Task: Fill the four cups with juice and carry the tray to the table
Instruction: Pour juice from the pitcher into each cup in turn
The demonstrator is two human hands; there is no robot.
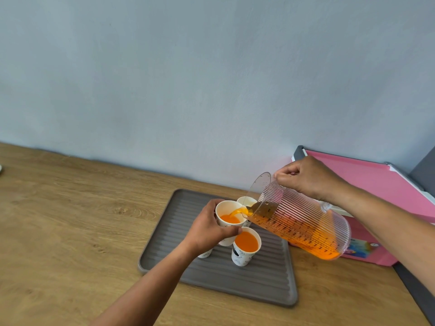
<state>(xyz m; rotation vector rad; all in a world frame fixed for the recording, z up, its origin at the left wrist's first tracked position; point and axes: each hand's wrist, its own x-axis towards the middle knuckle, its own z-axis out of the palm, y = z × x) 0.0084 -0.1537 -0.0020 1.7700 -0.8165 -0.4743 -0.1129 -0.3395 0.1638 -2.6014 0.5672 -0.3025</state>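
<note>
Juice streams from the jug point(299, 229) into a cup point(229, 221) held just above the grey tray point(235, 285), partly filled. The left hand point(207, 228) has its fingers wrapped around that cup; the right hand point(308, 177) grips the tilted jug's handle. Beside it a full cup point(244, 247) stands on the tray; another point(247, 200) behind looks empty, a fourth is mostly hidden. Pouring is under way; next, the jug likely needs levelling before this cup brims. The tray rests on the wooden table point(70, 220).

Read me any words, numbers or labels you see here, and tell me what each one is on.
Nothing can be read for certain.
Jug: dark measuring marks and figures, too small and blurred.
Paper cups: dark printed pattern, no clear words.
Pink box: colourful sticker, blurred.
</note>
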